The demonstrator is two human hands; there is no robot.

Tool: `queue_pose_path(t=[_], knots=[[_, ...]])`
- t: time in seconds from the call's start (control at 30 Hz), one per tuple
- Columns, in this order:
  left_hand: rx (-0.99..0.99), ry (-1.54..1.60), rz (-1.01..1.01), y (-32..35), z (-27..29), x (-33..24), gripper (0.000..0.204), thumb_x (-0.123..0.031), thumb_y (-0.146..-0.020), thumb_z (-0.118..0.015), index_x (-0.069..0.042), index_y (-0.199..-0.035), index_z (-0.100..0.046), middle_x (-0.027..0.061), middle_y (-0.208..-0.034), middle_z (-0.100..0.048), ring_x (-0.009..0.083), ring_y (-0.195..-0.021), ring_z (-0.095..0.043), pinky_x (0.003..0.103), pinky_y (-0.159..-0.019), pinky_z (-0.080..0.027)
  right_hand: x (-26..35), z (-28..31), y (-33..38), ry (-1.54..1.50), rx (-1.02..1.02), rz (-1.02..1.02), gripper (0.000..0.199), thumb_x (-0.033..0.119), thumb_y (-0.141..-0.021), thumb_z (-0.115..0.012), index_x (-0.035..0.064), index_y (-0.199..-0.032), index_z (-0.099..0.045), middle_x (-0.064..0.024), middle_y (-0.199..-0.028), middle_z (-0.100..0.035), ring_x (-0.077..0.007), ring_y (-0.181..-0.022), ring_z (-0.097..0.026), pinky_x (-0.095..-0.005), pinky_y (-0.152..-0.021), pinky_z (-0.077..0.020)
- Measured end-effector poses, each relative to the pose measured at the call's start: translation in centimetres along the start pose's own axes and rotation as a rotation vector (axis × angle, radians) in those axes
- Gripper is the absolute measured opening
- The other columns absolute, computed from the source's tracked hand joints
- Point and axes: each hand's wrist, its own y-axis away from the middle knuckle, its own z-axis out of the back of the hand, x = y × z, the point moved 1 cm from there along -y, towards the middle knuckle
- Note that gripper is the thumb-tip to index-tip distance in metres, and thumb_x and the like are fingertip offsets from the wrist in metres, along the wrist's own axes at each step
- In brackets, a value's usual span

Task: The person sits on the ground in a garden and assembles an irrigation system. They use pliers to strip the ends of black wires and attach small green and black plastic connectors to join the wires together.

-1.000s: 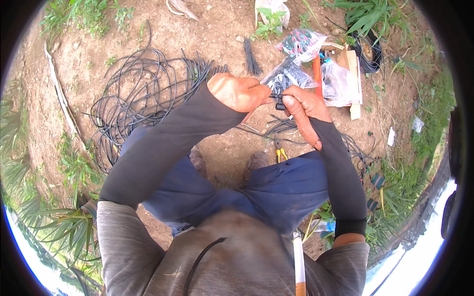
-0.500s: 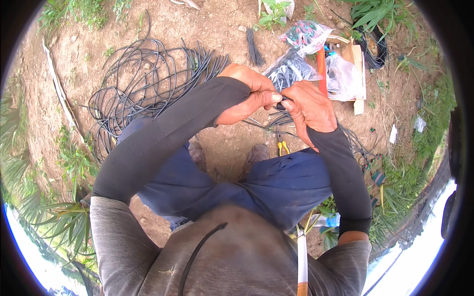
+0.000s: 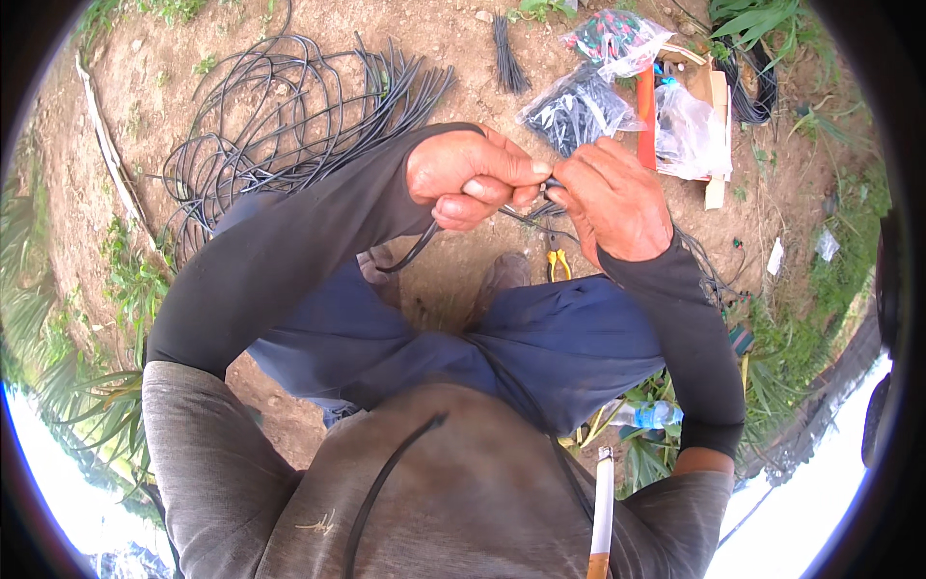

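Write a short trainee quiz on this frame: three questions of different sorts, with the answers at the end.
1. True or false: the yellow-handled pliers lie on the ground.
2. Which lies to the left of the clear bag of black pieces?
(a) the open box
(b) the tangle of black strands
(c) the plastic bottle
3. How many hands meet at the small black piece?

Key:
1. True.
2. (b)
3. Two: the left hand and the right hand.
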Motion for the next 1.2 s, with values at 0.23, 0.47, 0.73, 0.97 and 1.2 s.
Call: queue_pose_path(t=[0.23, 0.47, 0.73, 0.97, 1.2], knots=[[-0.055, -0.305, -0.23, 0.6, -1.9, -2.6, 0.044, -0.04, -0.098, -0.048, 0.0, -0.087, -0.061, -0.0057, -0.049, -0.033, 0.0057, -0.036, -0.031, 0.022, -0.038, -0.023, -0.6, 1.0, 0.3, -0.409, -0.026, -0.414, 0.017, 0.019, -0.096, -0.053, 0.0045, -0.102, -0.06, -0.0067, -0.081, -0.059, -0.0174, -0.072, -0.057, -0.0284, -0.065, -0.0454], [-0.095, -0.229, -0.27, 0.9, -2.2, -2.8, 0.041, -0.036, -0.099, -0.045, 0.001, -0.091, -0.06, -0.0042, -0.056, -0.037, 0.0067, -0.042, -0.033, 0.023, -0.041, -0.026, -1.4, 1.1, 1.0, -0.589, -0.044, -0.608, 0.023, 0.024, -0.099, -0.049, 0.0037, -0.102, -0.06, -0.0037, -0.076, -0.059, -0.0105, -0.071, -0.055, -0.0251, -0.066, -0.0446], [-0.155, -0.49, -0.368, 0.6, -2.0, -2.4, 0.027, -0.024, -0.095, -0.055, 0.0, -0.099, -0.065, 0.0022, -0.066, -0.058, 0.0078, -0.056, -0.052, 0.022, -0.049, -0.039, -1.0, 1.8, 0.5, -0.368, -0.115, -0.42, 0.026, 0.025, -0.099, -0.049, 0.0019, -0.106, -0.059, -0.007, -0.085, -0.061, -0.0133, -0.077, -0.058, -0.0279, -0.071, -0.0472], [-0.212, -0.614, -0.288, 1.5, -3.5, -3.0, 0.027, -0.026, -0.094, -0.056, -0.002, -0.099, -0.066, 0.0034, -0.067, -0.063, 0.0082, -0.055, -0.054, 0.022, -0.049, -0.04, -1.6, 2.5, 0.3, -0.106, -0.156, -0.116, 0.022, 0.003, -0.079, -0.068, 0.0045, -0.1, -0.064, -0.009, -0.08, -0.061, -0.0229, -0.07, -0.06, -0.0314, -0.061, -0.0472], [-0.083, -0.591, -0.166, 2.2, -3.1, -3.5, 0.028, -0.027, -0.093, -0.057, -0.001, -0.093, -0.068, 0.004, -0.064, -0.063, 0.0095, -0.051, -0.056, 0.022, -0.046, -0.04, -1.7, 2.3, 0.3, -0.1, -0.137, -0.015, 0.027, -0.001, -0.071, -0.071, 0.0056, -0.097, -0.067, -0.0075, -0.072, -0.058, -0.0227, -0.064, -0.058, -0.0316, -0.054, -0.0451]])
